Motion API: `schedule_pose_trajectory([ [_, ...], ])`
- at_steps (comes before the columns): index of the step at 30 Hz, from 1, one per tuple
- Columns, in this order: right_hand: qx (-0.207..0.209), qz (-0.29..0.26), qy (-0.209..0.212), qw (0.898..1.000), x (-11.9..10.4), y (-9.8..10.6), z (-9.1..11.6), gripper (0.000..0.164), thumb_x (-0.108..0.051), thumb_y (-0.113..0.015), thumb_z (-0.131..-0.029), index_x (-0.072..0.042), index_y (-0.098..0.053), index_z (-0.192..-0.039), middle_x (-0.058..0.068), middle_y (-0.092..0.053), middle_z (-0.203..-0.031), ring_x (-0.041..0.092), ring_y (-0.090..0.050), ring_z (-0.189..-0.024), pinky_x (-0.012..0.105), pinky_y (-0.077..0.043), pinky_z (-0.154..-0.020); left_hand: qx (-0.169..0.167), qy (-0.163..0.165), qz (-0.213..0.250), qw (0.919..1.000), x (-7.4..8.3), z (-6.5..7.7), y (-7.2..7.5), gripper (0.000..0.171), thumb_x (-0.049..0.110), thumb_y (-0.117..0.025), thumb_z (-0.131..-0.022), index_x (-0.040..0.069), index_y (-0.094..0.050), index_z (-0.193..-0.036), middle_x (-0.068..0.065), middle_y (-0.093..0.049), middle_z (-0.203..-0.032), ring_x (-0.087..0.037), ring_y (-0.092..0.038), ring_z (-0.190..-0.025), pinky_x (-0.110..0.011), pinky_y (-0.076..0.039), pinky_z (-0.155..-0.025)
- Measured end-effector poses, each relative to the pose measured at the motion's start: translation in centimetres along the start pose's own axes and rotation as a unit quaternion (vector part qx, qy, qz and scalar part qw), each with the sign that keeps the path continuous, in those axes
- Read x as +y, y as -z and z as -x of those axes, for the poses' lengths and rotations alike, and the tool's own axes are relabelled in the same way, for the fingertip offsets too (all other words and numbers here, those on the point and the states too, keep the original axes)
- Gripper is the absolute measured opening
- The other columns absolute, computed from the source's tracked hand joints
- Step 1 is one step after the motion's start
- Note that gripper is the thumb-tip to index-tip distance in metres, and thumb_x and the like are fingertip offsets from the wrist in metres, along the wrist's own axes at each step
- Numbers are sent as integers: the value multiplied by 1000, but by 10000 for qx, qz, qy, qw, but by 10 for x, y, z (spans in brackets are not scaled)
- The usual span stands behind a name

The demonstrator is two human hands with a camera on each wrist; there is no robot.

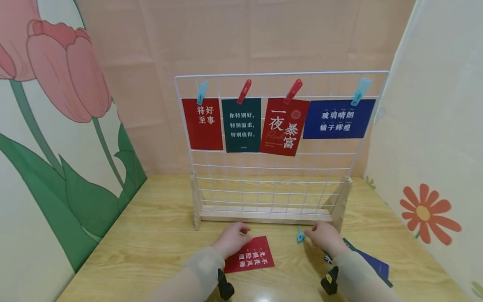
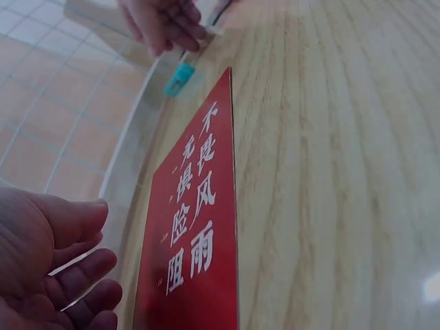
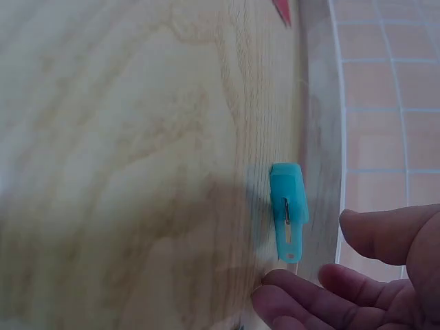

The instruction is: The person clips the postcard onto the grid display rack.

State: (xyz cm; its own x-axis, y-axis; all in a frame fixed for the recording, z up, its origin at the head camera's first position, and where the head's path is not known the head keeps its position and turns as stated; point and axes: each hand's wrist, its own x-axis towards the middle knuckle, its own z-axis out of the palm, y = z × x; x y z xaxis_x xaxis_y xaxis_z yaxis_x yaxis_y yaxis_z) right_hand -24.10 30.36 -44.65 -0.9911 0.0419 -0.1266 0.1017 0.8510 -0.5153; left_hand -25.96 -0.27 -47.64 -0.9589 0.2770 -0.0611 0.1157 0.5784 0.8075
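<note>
A red card with white characters (image 1: 260, 251) lies on the table in front of the wire rack. My left hand (image 1: 231, 241) hovers over its far left part; in the left wrist view the hand's loosely bent fingers (image 2: 93, 271) are beside the card, holding nothing. A light-blue clothespin (image 3: 287, 206) lies on the table near the rack's base. Just right of it is my right hand (image 1: 325, 238). In the right wrist view its thumb (image 3: 375, 234) and fingers stand apart close to the clothespin's end, with nothing gripped.
The white wire rack (image 1: 271, 182) stands on a wooden base (image 1: 266, 217). Red, green and blue cards hang on it from red and light-blue clothespins. A blue card (image 1: 373, 262) and a dark card lie partly under my right forearm. Printed walls flank the table.
</note>
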Motion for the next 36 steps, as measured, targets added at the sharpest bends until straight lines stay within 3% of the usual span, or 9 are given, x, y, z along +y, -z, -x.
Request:
schedule_pose_trajectory([
  [3,-36,99,-3,9999,-3,0,-5,36,-28,-58,-93,8,-57,-100,10,-58,-83,23,-53,-72,37,-45,-62,30,-141,-254,9996,2,-6,-6,27,24,-71,-88,13,-66,-112,-1,-60,-106,-18,-57,-94,-42,-48,-82],
  [7,-34,30,-26,10000,-10,-1,-8,37,-24,-59,-93,11,-56,-104,12,-57,-86,24,-51,-71,36,-44,-62,-103,-92,-403,9991,8,-9,-13,27,27,-73,-85,15,-67,-108,1,-59,-104,-17,-56,-93,-42,-48,-83],
  [11,-29,145,-7,9999,-18,-4,-10,28,-25,-58,-94,2,-59,-86,8,-54,-75,22,-49,-65,33,-41,-57,-268,-10,-500,9984,13,-13,-18,26,30,-75,-84,16,-68,-104,3,-58,-102,-16,-54,-93,-43,-46,-84],
  [14,-62,418,-29,9991,-23,-5,-13,33,-29,-59,-94,-6,-55,-70,4,-49,-66,19,-47,-58,31,-38,-53,-322,76,-583,9978,14,-16,-21,26,31,-75,-83,16,-68,-103,3,-57,-101,-16,-52,-92,-42,-46,-83],
  [17,-131,628,-106,9979,-27,-5,-16,39,-34,-60,-93,-10,-51,-64,2,-45,-63,16,-43,-56,29,-36,-51,-348,203,-679,9969,16,-19,-23,30,33,-78,-80,17,-68,-103,1,-55,-103,-18,-51,-93,-42,-44,-81],
  [20,-222,801,-146,9964,-28,-5,-19,41,-37,-60,-93,-9,-52,-64,3,-46,-64,16,-42,-56,29,-35,-52,-422,196,-973,9942,18,-22,-24,39,38,-81,-75,17,-67,-104,-2,-54,-104,-21,-50,-93,-43,-43,-80],
  [26,-273,946,-181,9950,-30,-3,-22,37,-37,-62,-92,-5,-60,-73,7,-59,-79,21,-53,-68,38,-47,-63,-499,183,-1458,9879,20,-26,-26,51,49,-83,-68,18,-64,-105,-3,-53,-105,-23,-49,-94,-44,-42,-81],
  [33,-163,975,-234,9948,-28,-8,-26,40,-38,-64,-90,-8,-55,-65,7,-61,-80,22,-54,-70,43,-49,-68,-365,295,-1266,9908,21,-28,-27,45,50,-78,-73,17,-63,-99,-2,-51,-98,-22,-47,-88,-42,-41,-74],
  [36,-118,975,-208,9949,-25,-10,-28,37,-36,-65,-89,-8,-56,-67,6,-61,-80,21,-54,-71,43,-50,-70,-341,298,-1311,9903,22,-28,-28,45,49,-81,-70,18,-63,-97,-2,-51,-98,-21,-47,-87,-42,-40,-74],
])
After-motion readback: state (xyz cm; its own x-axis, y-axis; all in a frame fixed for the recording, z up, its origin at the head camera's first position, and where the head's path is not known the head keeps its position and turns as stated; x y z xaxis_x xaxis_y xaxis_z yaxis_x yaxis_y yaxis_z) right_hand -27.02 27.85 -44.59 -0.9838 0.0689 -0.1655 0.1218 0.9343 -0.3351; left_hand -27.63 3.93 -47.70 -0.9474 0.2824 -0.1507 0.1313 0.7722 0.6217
